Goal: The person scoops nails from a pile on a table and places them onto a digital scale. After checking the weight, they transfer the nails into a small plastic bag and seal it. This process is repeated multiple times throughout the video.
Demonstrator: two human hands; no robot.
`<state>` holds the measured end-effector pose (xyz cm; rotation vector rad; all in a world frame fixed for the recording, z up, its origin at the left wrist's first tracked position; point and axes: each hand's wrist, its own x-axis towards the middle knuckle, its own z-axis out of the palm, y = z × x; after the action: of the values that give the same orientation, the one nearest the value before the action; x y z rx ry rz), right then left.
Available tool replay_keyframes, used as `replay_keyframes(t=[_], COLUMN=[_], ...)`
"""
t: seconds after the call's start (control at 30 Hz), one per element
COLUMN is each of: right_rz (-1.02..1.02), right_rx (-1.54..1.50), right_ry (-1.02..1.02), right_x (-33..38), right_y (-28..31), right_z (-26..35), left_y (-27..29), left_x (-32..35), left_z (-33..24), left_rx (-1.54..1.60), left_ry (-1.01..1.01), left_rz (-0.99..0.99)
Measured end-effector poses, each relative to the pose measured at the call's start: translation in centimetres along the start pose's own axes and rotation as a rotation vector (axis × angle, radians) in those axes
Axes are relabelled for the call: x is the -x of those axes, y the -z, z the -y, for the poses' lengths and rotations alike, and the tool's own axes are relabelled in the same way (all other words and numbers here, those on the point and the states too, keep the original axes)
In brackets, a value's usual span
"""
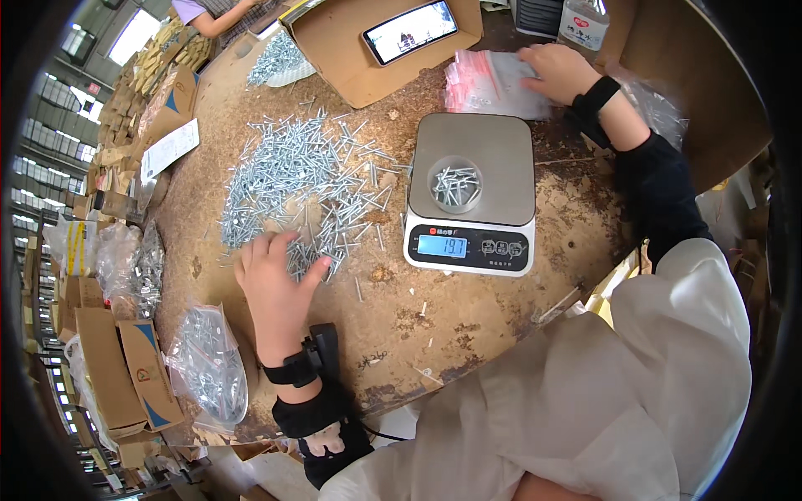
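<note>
My left hand [278, 269] is at the near edge of a big loose pile of silvery screws [284, 167], thumb and fingers apart, its fingertips among the screws. My right hand [561, 71] rests at the far right on a stack of clear zip bags [497, 83] with pinkish-red edges, its fingers stretched over them. Between the hands stands a digital kitchen scale [518, 179] with a lit display. A small round clear cup [455, 209] with some screws in it sits on the scale's plate.
A phone [409, 32] leans in an open cardboard box [334, 63] at the back. Beside it lies a smaller screw heap [277, 57]. A filled plastic bag [209, 367] lies front left. A clear bottle [583, 23] stands back right. Another person's arm [221, 18] shows far left.
</note>
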<state>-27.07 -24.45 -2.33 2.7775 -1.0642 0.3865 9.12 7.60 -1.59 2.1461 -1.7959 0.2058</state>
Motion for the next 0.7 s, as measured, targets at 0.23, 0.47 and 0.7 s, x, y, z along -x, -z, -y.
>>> replay_keyframes(t=[0.23, 0.47, 0.7], right_rz=[-0.057, -0.187, -0.1], right_rx=[0.183, 0.035, -0.112], right_ry=[-0.044, 0.004, -0.065], right_x=[-0.1, 1.0, 1.3], right_y=[-3.8, -2.9, -2.8], right_z=[0.7, 0.5, 0.4], left_y=[-1.1, -1.1, -1.3], left_x=[0.5, -0.1, -0.3], left_z=[0.4, -0.1, -0.1], left_rx=[-0.07, 0.051, 0.067], left_ry=[0.043, 0.085, 0.057], left_rz=[0.107, 0.14, 0.102])
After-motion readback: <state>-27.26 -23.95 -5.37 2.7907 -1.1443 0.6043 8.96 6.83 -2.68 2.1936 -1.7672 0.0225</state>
